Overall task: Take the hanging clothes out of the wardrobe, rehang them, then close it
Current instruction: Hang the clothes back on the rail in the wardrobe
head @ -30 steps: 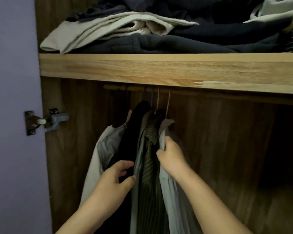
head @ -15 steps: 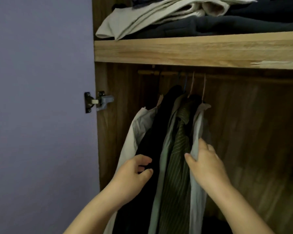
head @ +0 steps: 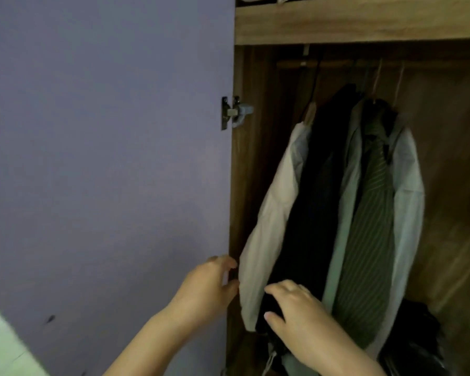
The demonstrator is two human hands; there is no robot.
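Several garments hang from the wooden rail (head: 334,62) inside the open wardrobe: a cream shirt (head: 269,213) at the left, a black garment (head: 312,191), a pale green shirt (head: 342,226), a green striped shirt (head: 369,232) and a light blue shirt (head: 410,207). My left hand (head: 209,286) is at the inner edge of the purple door (head: 106,158), fingers curled, beside the cream sleeve. My right hand (head: 301,321) rests low on the black garment, fingers spread, gripping nothing that I can see.
A metal hinge (head: 234,112) joins the door to the wardrobe side. A wooden shelf (head: 358,23) runs above the rail. Dark items (head: 418,337) lie at the wardrobe bottom right. A pale surface (head: 0,348) shows at the lower left.
The view has swung left and down. Both hands have dropped from the middle of the clothes; the right let go of the light blue shirt, the left moved to the door edge.
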